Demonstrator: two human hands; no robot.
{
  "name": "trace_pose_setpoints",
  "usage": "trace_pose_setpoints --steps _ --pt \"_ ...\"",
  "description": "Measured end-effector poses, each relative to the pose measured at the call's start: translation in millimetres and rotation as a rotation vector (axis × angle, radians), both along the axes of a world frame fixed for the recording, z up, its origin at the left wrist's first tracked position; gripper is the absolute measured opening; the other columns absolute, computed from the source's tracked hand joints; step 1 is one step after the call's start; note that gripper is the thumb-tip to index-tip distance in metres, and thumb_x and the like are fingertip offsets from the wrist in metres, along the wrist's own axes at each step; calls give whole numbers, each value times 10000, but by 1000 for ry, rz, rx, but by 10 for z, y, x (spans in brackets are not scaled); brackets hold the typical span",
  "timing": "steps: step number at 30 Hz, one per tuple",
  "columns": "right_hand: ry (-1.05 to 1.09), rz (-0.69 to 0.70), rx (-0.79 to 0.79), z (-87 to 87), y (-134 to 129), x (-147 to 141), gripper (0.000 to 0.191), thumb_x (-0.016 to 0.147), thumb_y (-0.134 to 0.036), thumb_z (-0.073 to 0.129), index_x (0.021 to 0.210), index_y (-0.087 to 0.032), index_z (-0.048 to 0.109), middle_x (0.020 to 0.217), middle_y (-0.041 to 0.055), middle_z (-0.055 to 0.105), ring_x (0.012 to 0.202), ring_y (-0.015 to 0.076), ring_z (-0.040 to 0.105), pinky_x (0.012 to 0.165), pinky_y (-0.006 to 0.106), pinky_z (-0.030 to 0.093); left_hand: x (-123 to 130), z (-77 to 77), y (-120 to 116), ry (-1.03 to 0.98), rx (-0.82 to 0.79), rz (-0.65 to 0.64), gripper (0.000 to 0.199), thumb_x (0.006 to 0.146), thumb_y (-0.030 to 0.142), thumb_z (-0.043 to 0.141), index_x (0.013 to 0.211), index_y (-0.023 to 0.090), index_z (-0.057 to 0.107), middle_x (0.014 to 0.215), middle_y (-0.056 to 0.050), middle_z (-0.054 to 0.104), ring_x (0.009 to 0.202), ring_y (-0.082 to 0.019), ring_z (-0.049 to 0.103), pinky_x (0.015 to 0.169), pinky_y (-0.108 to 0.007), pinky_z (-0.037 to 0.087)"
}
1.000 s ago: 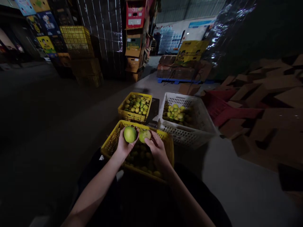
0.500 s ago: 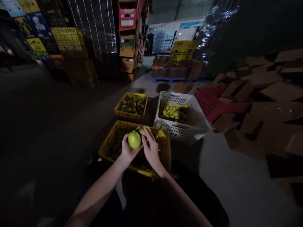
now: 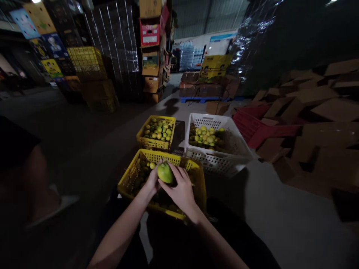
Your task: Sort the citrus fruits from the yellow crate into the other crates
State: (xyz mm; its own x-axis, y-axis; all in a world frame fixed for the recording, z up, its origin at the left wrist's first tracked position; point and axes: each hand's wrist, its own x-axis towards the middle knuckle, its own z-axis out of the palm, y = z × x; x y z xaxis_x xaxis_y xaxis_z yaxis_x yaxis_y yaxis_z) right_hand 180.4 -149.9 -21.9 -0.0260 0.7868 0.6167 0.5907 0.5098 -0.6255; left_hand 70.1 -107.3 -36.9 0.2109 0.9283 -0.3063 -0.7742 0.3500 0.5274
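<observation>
A yellow-green round fruit (image 3: 165, 173) is held between both hands above the near yellow crate (image 3: 127, 178). My left hand (image 3: 153, 180) grips the fruit from the left, its fingers partly hidden behind it. On the other side, my right hand (image 3: 181, 186) has its fingers and thumb around the fruit's right side. More fruits lie in shadow inside the near crate. Behind it, a smaller yellow crate (image 3: 141, 140) is filled with green and yellow fruits. The white crate (image 3: 238, 144) at the right holds several yellow-green fruits toward its left part.
A person's leg and shoe (image 3: 66, 203) are at the left, blurred. Red crates (image 3: 255, 130) and a heap of flattened cardboard (image 3: 316, 149) lie at the right. Stacked boxes (image 3: 151, 59), wrapped pallets and a blue pallet (image 3: 202, 99) stand behind.
My right hand has closed in on the fruit, which has moved slightly right and down. A person's leg has appeared at the left. Light now falls on the rear yellow crate.
</observation>
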Motion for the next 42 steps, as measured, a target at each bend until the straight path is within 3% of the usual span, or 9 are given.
trace_pose_setpoints --steps 7,15,19,22,26,30,35,39,42 --pt "316 2 -140 174 107 273 558 694 -396 769 1196 -191 635 1194 132 657 1009 285 645 809 409 560 -209 251 57 372 374 265 380 556 87 841 892 187 692 904 1 701 859 -128 640 814 -186 478" --pt "341 10 -115 171 183 263 539 662 -331 790 1165 -207 643 1217 109 653 1062 277 624 803 389 555 -227 247 4 615 573 247 479 538 241 869 960 197 646 975 -16 663 926 -180 617 871 -294 474" --pt "606 90 -299 238 182 227 567 573 -338 849 1091 -213 657 1127 82 696 1015 280 647 855 411 545 -247 212 41 529 465 186 379 665 423 785 901 162 645 862 -31 672 721 -144 618 638 -235 486" --pt "874 267 -557 289 178 227 413 645 -421 795 981 -214 674 983 62 730 880 249 682 703 349 568 -254 211 62 374 234 15 403 826 531 557 738 139 596 559 -16 582 400 -93 460 382 -205 321" --pt "1087 336 -890 280 215 221 344 668 -480 741 826 -184 666 676 51 705 507 170 608 440 274 470 -242 248 69 233 -5 -159 490 938 440 287 632 147 534 398 -8 478 272 -55 266 331 -179 227" --pt "1149 394 -1026 244 248 195 301 725 -457 682 828 -174 681 655 67 696 489 153 578 468 273 473 -219 286 66 190 -95 -187 548 948 492 239 603 159 506 383 -2 450 276 -57 280 321 -167 223" --pt "1112 388 -948 220 228 179 294 742 -476 682 855 -206 655 798 69 702 635 204 616 565 345 507 -180 258 60 289 -8 -144 470 836 600 508 737 145 569 549 -13 562 401 -66 441 416 -177 371" --pt "773 132 -554 179 220 196 382 690 -451 744 966 -226 606 973 59 667 855 245 624 732 390 512 -184 190 26 808 416 298 391 689 418 762 955 193 584 902 -33 652 796 -159 612 737 -275 500" --pt "421 -27 -192 164 222 221 465 649 -365 792 1048 -230 595 1067 70 630 1013 269 580 908 447 464 -224 175 -13 1134 743 484 472 653 297 805 1060 212 581 1086 -63 629 1059 -225 573 955 -362 437"
